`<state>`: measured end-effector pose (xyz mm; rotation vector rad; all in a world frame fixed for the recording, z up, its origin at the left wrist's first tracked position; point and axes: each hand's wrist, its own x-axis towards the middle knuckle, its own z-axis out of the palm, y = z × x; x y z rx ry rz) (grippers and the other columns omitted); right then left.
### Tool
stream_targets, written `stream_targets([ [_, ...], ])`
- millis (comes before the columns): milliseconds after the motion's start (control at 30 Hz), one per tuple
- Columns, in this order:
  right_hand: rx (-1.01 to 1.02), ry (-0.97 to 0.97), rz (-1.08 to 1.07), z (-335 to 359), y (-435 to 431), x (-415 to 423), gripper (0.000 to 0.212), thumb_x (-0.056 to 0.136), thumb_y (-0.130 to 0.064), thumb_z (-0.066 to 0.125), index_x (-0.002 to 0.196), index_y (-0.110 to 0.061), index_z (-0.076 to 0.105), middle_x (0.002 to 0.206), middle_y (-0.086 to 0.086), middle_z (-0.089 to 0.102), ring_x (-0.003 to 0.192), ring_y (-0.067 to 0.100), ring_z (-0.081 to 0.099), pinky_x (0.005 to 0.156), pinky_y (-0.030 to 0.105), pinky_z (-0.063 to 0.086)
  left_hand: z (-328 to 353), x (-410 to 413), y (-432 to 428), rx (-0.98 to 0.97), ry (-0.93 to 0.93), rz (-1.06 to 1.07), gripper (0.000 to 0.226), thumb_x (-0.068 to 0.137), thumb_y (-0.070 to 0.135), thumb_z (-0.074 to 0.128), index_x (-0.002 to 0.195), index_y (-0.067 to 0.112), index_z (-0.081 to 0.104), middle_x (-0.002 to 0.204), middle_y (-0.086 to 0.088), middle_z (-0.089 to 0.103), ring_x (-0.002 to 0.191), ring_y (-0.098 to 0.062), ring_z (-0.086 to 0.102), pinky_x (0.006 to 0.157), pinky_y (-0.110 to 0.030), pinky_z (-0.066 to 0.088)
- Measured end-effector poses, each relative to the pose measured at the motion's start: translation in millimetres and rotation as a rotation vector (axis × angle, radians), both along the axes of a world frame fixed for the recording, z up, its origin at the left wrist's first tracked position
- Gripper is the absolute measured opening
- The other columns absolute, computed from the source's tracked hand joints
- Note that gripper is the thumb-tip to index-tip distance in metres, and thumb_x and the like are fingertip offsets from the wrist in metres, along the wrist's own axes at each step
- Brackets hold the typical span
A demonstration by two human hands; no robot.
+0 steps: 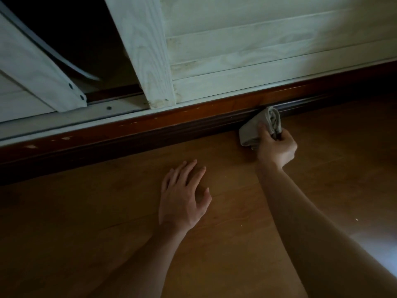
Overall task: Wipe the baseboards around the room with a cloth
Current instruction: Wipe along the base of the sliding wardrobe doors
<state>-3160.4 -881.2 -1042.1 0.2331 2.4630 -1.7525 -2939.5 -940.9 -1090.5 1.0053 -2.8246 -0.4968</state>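
Wooden floor (107, 244), right hand (276, 147) gripping cloth (255, 127)

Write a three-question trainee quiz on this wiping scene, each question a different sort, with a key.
1. True or false: the left hand holds the cloth.
2. The cloth is pressed against: A) the baseboard; B) the left hand; C) nothing.
3. Fill in: the left hand lies flat on the ____.

Key
1. False: the right hand grips it.
2. A.
3. floor.
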Motion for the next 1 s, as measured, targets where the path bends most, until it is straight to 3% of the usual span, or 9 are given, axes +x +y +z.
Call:
stream_targets([
  [100, -0.029, -0.032, 0.054, 1, -13, 23, 0.018, 0.085, -0.031, 0.078, 0.099, -0.021, 0.074, 0.085, -0.011, 0.071, 0.069, -0.006, 0.063, 0.057, 0.010, 0.051, -1, 4, -2, 0.024, 0.032, -0.014, 0.056, 0.095, 0.053, 0.042, 0.145, 0.032, 0.051, 0.159, 0.006, 0.038, 0.150, -0.015, 0.025, 0.124, -0.042, 0.015],
  [200, -0.026, -0.033, 0.153, -3, -15, 42, 0.017, 0.083, -0.035, 0.078, 0.096, -0.024, 0.075, 0.081, -0.012, 0.072, 0.072, -0.002, 0.065, 0.064, 0.017, 0.054, -2, 6, -5, 0.021, 0.054, -0.052, 0.055, 0.095, 0.051, 0.044, 0.144, 0.029, 0.053, 0.158, 0.004, 0.041, 0.149, -0.016, 0.027, 0.124, -0.040, 0.013],
  [367, -0.117, -0.096, 0.033, -1, -23, 50, 0.019, 0.084, -0.030, 0.079, 0.100, -0.021, 0.074, 0.088, -0.010, 0.073, 0.085, 0.002, 0.068, 0.077, 0.023, 0.058, -2, 15, -7, 0.029, 0.080, -0.107, 0.057, 0.094, 0.050, 0.043, 0.143, 0.024, 0.055, 0.156, 0.000, 0.043, 0.147, -0.017, 0.030, 0.122, -0.040, 0.019],
  [533, -0.150, -0.125, 0.138, 1, -46, 96, 0.010, 0.085, -0.027, 0.078, 0.092, -0.023, 0.073, 0.082, -0.011, 0.072, 0.081, 0.002, 0.067, 0.070, 0.019, 0.057, -5, 20, -10, 0.052, 0.107, -0.109, 0.056, 0.094, 0.047, 0.044, 0.143, 0.023, 0.056, 0.153, 0.000, 0.047, 0.146, -0.016, 0.034, 0.123, -0.038, 0.021],
  [633, -0.149, -0.127, 0.244, -1, -45, 103, 0.011, 0.082, -0.034, 0.080, 0.086, -0.027, 0.072, 0.078, -0.012, 0.073, 0.076, 0.000, 0.067, 0.066, 0.019, 0.057, -4, 19, -12, 0.048, 0.080, -0.117, 0.059, 0.092, 0.047, 0.044, 0.146, 0.024, 0.053, 0.151, 0.002, 0.048, 0.141, -0.015, 0.038, 0.118, -0.041, 0.033],
  [733, -0.112, -0.072, 0.304, 2, -39, 92, 0.008, 0.084, -0.034, 0.079, 0.086, -0.031, 0.071, 0.079, -0.014, 0.072, 0.077, -0.003, 0.066, 0.068, 0.018, 0.056, 0, 12, -16, -0.024, 0.060, -0.116, 0.056, 0.091, 0.047, 0.046, 0.141, 0.026, 0.056, 0.145, 0.003, 0.051, 0.134, -0.016, 0.043, 0.111, -0.039, 0.039],
  [900, 0.046, 0.072, 0.388, 4, -23, 49, 0.028, 0.086, -0.036, 0.076, 0.108, -0.019, 0.071, 0.098, -0.008, 0.070, 0.091, 0.003, 0.065, 0.075, 0.019, 0.057, 1, -26, -14, -0.077, 0.048, -0.139, 0.054, 0.092, 0.047, 0.045, 0.140, 0.025, 0.056, 0.143, 0.001, 0.053, 0.130, -0.018, 0.045, 0.108, -0.038, 0.036],
  [1000, 0.097, 0.149, 0.420, 2, -10, 20, 0.030, 0.085, -0.035, 0.076, 0.110, -0.019, 0.071, 0.099, -0.009, 0.069, 0.092, 0.004, 0.064, 0.076, 0.018, 0.055, 2, -61, 2, -0.058, 0.075, -0.170, 0.053, 0.092, 0.045, 0.047, 0.139, 0.023, 0.057, 0.140, 0.000, 0.054, 0.128, -0.018, 0.045, 0.109, -0.038, 0.034],
])
